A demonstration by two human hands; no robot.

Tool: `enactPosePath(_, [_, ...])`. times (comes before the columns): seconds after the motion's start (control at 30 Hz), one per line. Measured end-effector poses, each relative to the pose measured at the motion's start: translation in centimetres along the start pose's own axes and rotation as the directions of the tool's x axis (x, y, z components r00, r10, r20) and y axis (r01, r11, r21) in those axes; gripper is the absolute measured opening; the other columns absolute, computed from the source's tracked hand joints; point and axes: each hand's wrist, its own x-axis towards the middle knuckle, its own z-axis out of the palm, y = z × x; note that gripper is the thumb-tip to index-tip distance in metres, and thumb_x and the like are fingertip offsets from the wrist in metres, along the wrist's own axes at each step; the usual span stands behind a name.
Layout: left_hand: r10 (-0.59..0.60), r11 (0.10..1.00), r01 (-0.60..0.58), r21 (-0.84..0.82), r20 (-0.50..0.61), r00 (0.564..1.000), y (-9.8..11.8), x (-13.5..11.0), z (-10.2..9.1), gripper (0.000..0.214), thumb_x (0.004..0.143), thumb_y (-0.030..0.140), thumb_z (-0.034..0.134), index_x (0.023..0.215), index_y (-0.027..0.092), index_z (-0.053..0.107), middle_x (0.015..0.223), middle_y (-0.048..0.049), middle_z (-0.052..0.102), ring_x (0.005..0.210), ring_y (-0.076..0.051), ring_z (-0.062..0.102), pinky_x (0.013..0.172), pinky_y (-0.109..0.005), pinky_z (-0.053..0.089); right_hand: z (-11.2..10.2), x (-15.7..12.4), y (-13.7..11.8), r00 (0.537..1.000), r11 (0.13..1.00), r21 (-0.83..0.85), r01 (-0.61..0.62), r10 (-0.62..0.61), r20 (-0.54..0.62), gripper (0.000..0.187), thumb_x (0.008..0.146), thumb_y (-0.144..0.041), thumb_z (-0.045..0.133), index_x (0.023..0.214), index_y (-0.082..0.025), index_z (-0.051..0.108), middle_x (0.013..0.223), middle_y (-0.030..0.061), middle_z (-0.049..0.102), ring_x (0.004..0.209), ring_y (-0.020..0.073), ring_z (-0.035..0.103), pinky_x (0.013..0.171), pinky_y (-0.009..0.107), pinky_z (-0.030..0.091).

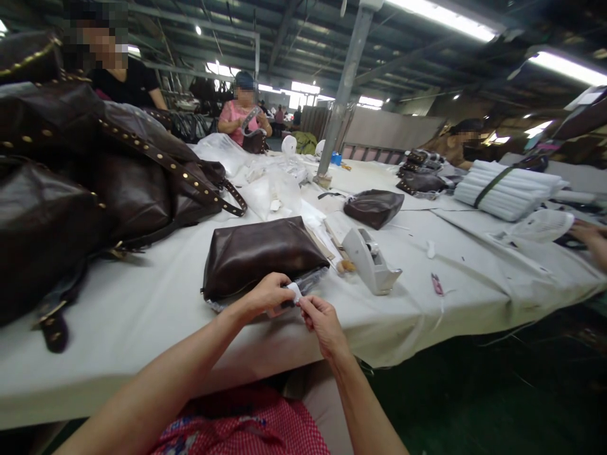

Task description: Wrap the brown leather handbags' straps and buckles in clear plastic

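Note:
A dark brown leather bag (265, 249) lies on the white-covered table right in front of me, with clear plastic showing along its lower edge. At the bag's near right end, my left hand (271, 294) is closed, pinching a small white tag (294, 291). The fingertips of my right hand (325, 321) pinch the lower corner of that same tag. Something dark sits under the left fingers, too small to make out. Just right of the bag stands a grey tape dispenser (372, 262).
Studded brown bags (128, 196) are heaped on the left. Further back are another brown bag (374, 207), crumpled plastic (272, 180), a metal post (344, 95) and a strapped bundle of white rolls (507, 188). Pink thread snips (437, 284) lie to the right. Several people work around the table.

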Motion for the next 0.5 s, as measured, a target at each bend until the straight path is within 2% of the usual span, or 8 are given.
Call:
enactPosePath(0.33, [0.059, 0.998, -0.059, -0.007, -0.001, 0.998, -0.73, 0.32, -0.08, 0.027, 0.066, 0.025, 0.059, 0.087, 0.01, 0.067, 0.066, -0.0025, 0.06, 0.052, -0.013, 0.054, 0.042, -0.019, 0.037, 0.75, 0.81, 0.38, 0.989, 0.954, -0.294, 0.051, -0.088, -0.115, 0.037, 0.072, -0.05, 0.062, 0.054, -0.018, 0.055, 0.05, -0.0035, 0.045, 0.049, 0.0095, 0.036, 0.046, 0.024, 0.025])
enactPosePath(0.5, [0.077, 0.997, -0.077, 0.002, 0.058, 0.995, -0.74, 0.14, -0.31, 0.028, 0.066, 0.031, 0.058, 0.084, 0.011, 0.065, 0.066, -0.0016, 0.059, 0.055, -0.014, 0.054, 0.043, -0.021, 0.039, 0.86, 0.86, 0.29, 0.986, 0.938, -0.341, 0.063, -0.111, -0.123, 0.037, 0.072, -0.046, 0.061, 0.05, -0.019, 0.051, 0.048, -0.0044, 0.043, 0.049, 0.0094, 0.036, 0.047, 0.024, 0.027])
